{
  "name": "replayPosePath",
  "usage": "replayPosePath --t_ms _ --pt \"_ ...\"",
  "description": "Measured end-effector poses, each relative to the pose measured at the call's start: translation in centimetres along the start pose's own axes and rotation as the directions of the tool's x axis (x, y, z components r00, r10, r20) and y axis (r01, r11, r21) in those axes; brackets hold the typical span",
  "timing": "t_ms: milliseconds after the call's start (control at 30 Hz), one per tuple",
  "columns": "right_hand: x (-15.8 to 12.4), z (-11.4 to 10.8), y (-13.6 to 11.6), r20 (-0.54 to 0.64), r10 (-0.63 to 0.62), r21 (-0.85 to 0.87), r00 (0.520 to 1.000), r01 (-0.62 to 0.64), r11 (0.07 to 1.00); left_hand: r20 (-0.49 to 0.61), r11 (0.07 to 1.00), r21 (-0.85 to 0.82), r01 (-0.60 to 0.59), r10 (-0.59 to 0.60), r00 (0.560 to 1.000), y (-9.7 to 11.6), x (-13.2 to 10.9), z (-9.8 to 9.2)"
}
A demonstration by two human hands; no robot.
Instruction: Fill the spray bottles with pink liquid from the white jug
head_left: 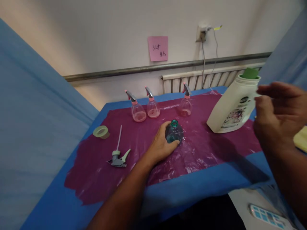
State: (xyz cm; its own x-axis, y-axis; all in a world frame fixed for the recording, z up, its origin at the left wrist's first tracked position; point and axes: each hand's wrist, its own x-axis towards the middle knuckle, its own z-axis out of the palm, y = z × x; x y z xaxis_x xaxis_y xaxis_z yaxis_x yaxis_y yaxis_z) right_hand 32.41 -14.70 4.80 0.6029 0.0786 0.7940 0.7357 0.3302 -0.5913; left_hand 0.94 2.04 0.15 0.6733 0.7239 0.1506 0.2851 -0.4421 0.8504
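Note:
My left hand [163, 142] is wrapped round a small clear green bottle [174, 131] with an uncapped neck, upright on the purple plastic sheet. My right hand [278, 111] is raised beside the large white jug [232, 107], its fingers loosely bent and apart from the thumb, with nothing visible between them. A green piece [250, 73] sits in the jug's mouth. To the left lies a grey and pale green spray head [116, 159] with its tube. Near it is a pale green roll of tape [101, 131].
Three spray bottles with pink liquid, a left one [138, 111], a middle one [153, 108] and a right one [185, 105], stand along the back. The purple sheet [93, 172] covers a blue cloth [203, 185]. A yellow item [301, 139] is at the right edge.

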Motion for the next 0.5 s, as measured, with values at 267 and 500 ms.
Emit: replayPosePath --t_ms 267,500 --pt "2.9 -3.3 12.7 -0.003 0.543 -0.066 0.840 -0.542 0.838 -0.071 0.998 -0.009 0.057 -0.058 0.996 -0.7 0.3 0.2" --pt "1.6 -3.0 12.7 0.081 0.564 -0.266 0.822 -0.528 0.807 -0.037 1.000 -0.013 0.026 -0.026 0.999 -1.7 0.4 0.0"
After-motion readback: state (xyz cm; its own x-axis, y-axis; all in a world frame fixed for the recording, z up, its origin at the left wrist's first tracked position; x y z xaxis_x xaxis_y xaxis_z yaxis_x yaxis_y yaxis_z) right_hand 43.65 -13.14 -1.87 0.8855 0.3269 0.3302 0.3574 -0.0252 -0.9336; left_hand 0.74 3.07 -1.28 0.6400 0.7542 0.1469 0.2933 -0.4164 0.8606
